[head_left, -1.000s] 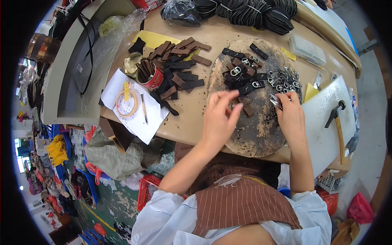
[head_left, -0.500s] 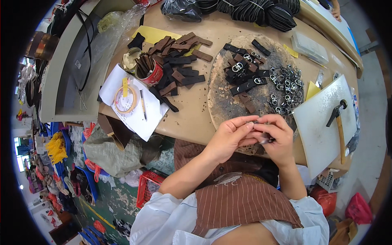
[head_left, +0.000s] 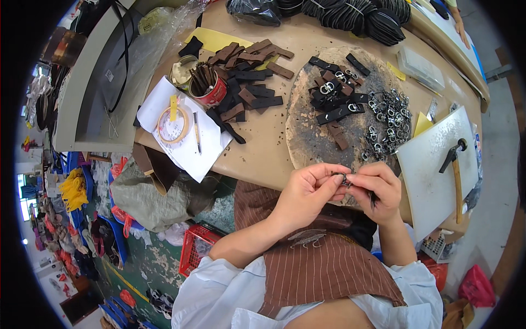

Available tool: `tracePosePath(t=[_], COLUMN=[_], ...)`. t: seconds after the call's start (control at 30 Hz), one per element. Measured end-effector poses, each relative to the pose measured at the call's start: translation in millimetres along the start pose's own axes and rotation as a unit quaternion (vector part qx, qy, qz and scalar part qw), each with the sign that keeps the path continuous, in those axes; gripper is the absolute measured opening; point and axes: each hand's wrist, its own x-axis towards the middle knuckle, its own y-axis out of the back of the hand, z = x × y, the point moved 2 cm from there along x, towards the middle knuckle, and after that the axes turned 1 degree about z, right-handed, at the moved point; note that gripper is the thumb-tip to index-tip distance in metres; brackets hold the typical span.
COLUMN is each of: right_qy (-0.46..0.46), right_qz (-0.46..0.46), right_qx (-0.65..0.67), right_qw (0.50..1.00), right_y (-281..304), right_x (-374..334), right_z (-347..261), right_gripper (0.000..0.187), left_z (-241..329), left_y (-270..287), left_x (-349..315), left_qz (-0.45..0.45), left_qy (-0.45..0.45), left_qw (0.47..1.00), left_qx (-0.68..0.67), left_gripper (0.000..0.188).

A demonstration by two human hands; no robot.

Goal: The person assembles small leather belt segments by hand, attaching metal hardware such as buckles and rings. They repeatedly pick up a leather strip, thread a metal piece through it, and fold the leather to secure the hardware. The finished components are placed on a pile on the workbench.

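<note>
My left hand (head_left: 305,193) and my right hand (head_left: 378,190) meet close to my chest, at the near edge of the round stained work board (head_left: 307,137). Between their fingertips they pinch a small metal buckle (head_left: 342,177); a dark leather strip hangs from my right hand. On the board lie black leather strips fitted with buckles (head_left: 334,101), brown strips (head_left: 337,134) and a heap of loose metal buckles (head_left: 386,120).
A pile of brown and black leather strips (head_left: 249,77) and a red tin (head_left: 207,90) of strips sit at the left. Tape roll (head_left: 171,125) and pen (head_left: 196,132) lie on white paper. A hammer (head_left: 455,170) rests on a white slab (head_left: 433,181) at the right.
My hands left the board, came together and drew back toward my body, now holding a buckle and strip between the fingertips.
</note>
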Motion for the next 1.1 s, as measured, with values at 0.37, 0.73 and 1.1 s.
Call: tracePosePath(t=[0.37, 0.73, 1.1], right_qy=[0.010, -0.187, -0.062], right_qz=[0.156, -0.078, -0.124], right_qx=[-0.093, 0.211, 0.064], right_qw=[0.983, 0.956, 0.988], right_y=[-23, 3, 2], right_x=[-22, 5, 5], right_z=[0, -2, -6], right_gripper=[0.015, 0.032, 0.015], left_z=[-6, 16, 13], left_y=[-18, 3, 4], left_x=[1, 1, -4], left_qz=[0.051, -0.042, -0.025], left_qy=[-0.092, -0.030, 0.002], left_qw=[0.989, 0.998, 0.994], left_qx=[-0.101, -0.021, 0.106], left_gripper=[0.022, 0.057, 0.054])
